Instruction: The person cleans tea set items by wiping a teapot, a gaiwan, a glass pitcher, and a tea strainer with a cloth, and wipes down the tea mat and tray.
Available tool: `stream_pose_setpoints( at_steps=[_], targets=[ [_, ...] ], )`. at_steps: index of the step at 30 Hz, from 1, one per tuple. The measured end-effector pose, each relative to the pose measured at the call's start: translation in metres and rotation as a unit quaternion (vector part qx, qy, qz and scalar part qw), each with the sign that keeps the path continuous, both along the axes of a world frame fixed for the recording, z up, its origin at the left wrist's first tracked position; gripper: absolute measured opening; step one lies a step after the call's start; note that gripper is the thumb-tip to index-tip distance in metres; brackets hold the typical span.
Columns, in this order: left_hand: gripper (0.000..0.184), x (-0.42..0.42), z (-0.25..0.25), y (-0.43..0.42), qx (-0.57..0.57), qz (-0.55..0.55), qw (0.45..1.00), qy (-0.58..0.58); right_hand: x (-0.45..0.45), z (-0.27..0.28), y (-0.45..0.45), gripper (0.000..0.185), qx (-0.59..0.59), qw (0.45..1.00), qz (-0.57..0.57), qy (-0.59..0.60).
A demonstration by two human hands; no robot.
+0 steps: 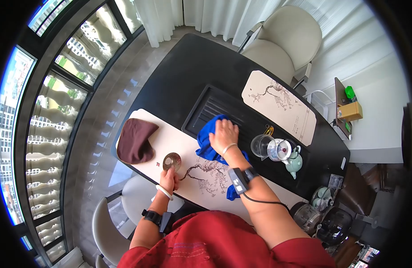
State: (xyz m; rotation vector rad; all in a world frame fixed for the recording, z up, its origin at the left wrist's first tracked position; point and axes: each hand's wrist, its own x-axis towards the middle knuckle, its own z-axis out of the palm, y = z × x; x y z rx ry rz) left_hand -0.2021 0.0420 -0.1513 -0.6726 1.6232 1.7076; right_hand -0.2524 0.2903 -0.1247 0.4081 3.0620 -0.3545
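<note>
A small round brown dish [172,162] is pinched in my left hand [169,179], held over the near pale mat [188,178] with the branch drawing. My right hand [224,135] presses on a blue cloth [207,142], fingers together on it, at the near edge of the ribbed black tray [206,100]. The cloth bunches under the palm, and part of it lies on the mat below my forearm. Left of the dish, a folded brown cloth [135,142] rests on the mat's end.
On the tray's right part stand a glass pitcher [261,146], a lidded cup [279,149] and a pale green teapot [294,163]. A second mat [279,105] lies beyond. Glass kettles [306,217] sit at the lower right. Chairs [273,58] flank the black table [183,62].
</note>
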Motion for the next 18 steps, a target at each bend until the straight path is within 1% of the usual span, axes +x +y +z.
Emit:
stream_pose_setpoints(
  at_steps=[1,2,4,5,7,8,10,11,13,17,18],
  targets=[
    [0.038,0.001,0.001,-0.001,0.0,0.0,1.0,0.0,0.01,0.005,0.008,0.044,0.002,0.999,-0.031,-0.025],
    [0.038,0.001,0.001,-0.001,0.0,-0.001,1.0,0.001,0.022,0.007,0.013,0.052,-0.004,0.998,-0.063,-0.027],
    [0.038,-0.002,0.002,0.001,0.002,0.0,1.0,0.004,0.042,-0.001,0.019,0.055,0.026,0.995,-0.087,0.029],
    [0.037,-0.001,0.003,0.001,0.003,0.002,1.0,0.002,0.045,0.006,0.018,0.055,0.026,0.995,-0.087,0.03],
    [0.037,0.0,0.002,0.0,0.005,0.004,1.0,-0.001,0.05,0.02,0.016,0.06,0.01,0.997,-0.026,0.075],
    [0.036,0.0,0.001,0.0,0.004,0.003,1.0,-0.001,0.049,0.016,0.016,0.058,0.003,0.996,0.008,0.085],
    [0.036,0.0,0.002,0.0,0.004,-0.001,1.0,-0.002,0.045,-0.006,0.016,0.059,-0.015,1.0,-0.003,0.016],
    [0.035,0.001,0.003,0.0,0.005,-0.002,1.0,-0.003,0.045,-0.005,0.018,0.059,-0.013,1.0,-0.003,0.016],
    [0.035,-0.002,0.002,0.0,0.006,-0.001,1.0,-0.002,0.04,-0.001,0.022,0.06,-0.026,0.998,-0.03,-0.048],
    [0.035,0.0,-0.001,-0.001,0.013,-0.009,1.0,-0.001,0.044,0.001,0.03,0.058,-0.008,0.998,-0.057,-0.026],
    [0.035,0.001,0.0,-0.003,0.01,-0.015,1.0,-0.002,0.036,0.013,0.027,0.058,-0.028,0.995,-0.073,-0.069]
  ],
)
